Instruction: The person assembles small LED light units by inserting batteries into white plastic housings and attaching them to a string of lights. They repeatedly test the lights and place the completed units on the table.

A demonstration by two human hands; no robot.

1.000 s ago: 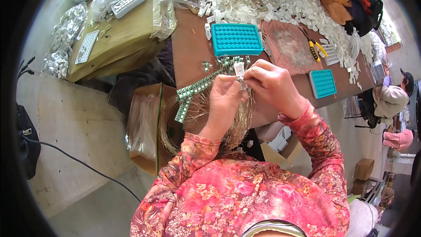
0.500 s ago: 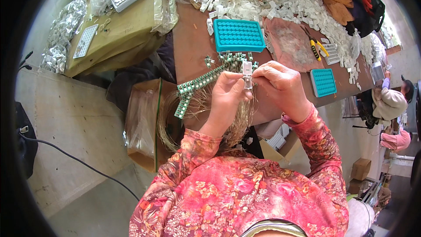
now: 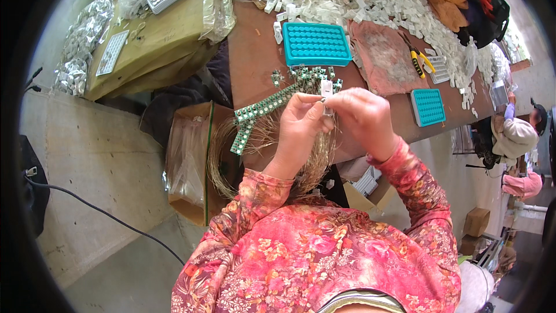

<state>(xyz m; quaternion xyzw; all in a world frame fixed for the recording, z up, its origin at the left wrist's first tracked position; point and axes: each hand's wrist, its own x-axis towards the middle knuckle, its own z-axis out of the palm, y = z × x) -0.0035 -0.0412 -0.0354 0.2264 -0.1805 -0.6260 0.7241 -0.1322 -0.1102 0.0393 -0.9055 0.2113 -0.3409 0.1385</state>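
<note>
Left hand [image 3: 301, 119] and right hand [image 3: 360, 117]: fingers pinched narrow on a small white plastic piece [image 3: 326, 90], held above the brown table [image 3: 255, 58], at 6 o'clock from the large teal tray [image 3: 315, 43]. Thin wires [image 3: 313, 162] hang below; fingertip contact is hidden. Green component strip [image 3: 260, 109] at 9 o'clock.

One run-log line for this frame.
left hand + right hand: pinch small white part | below: green strips | beyond: teal tray

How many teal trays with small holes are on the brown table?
2. The larger teal tray lies at the table's far side, beyond the hands; the smaller teal tray lies to the right, near the yellow-handled pliers. Clutter may hide others.
</note>
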